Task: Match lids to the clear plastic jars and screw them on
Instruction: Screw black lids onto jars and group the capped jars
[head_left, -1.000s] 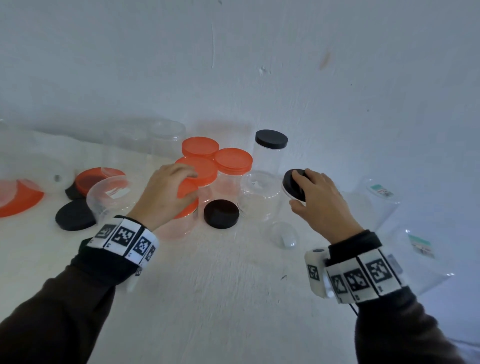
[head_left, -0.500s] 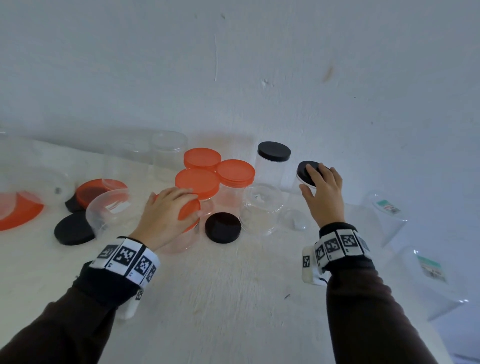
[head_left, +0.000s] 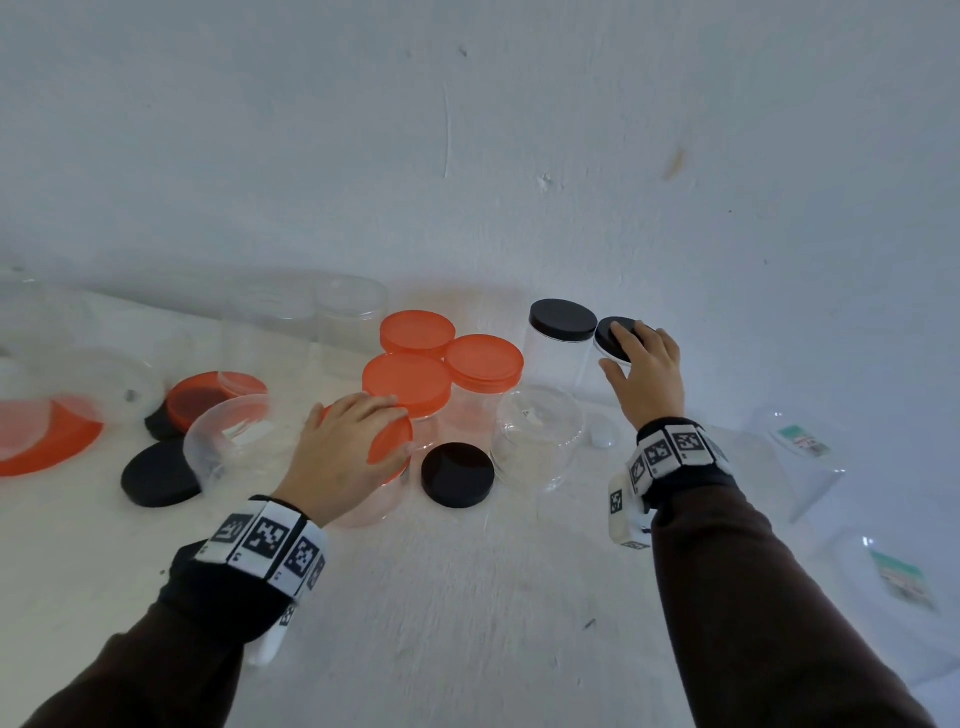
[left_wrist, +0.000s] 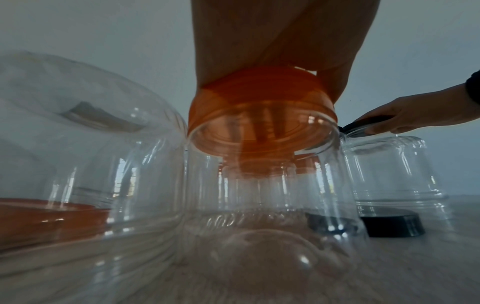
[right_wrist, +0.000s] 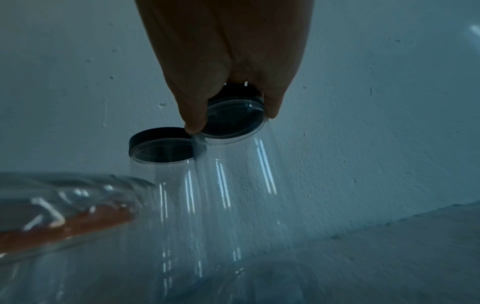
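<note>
My left hand (head_left: 345, 449) grips an orange lid (head_left: 392, 447) that sits on a clear jar (head_left: 366, 506) near the table's middle; the left wrist view shows the same orange lid (left_wrist: 259, 96) on the jar's mouth under my fingers. My right hand (head_left: 641, 371) holds a tall clear jar by its black lid (head_left: 613, 340), with the jar tilted beside a second black-lidded jar (head_left: 561, 338) by the wall. In the right wrist view my fingers pinch that black lid (right_wrist: 235, 115), and the jar body (right_wrist: 233, 185) hangs below.
Three orange-lidded jars (head_left: 415, 379) stand behind my left hand. A loose black lid (head_left: 457, 475) lies beside an open jar (head_left: 537, 439). More loose lids (head_left: 158, 475) and open jars (head_left: 228, 441) lie left. Labelled clear containers (head_left: 802, 457) stand at the right.
My right hand has carried the black-lidded jar away from me, up next to the black-lidded jar at the wall. My left hand has stayed on the orange lid.
</note>
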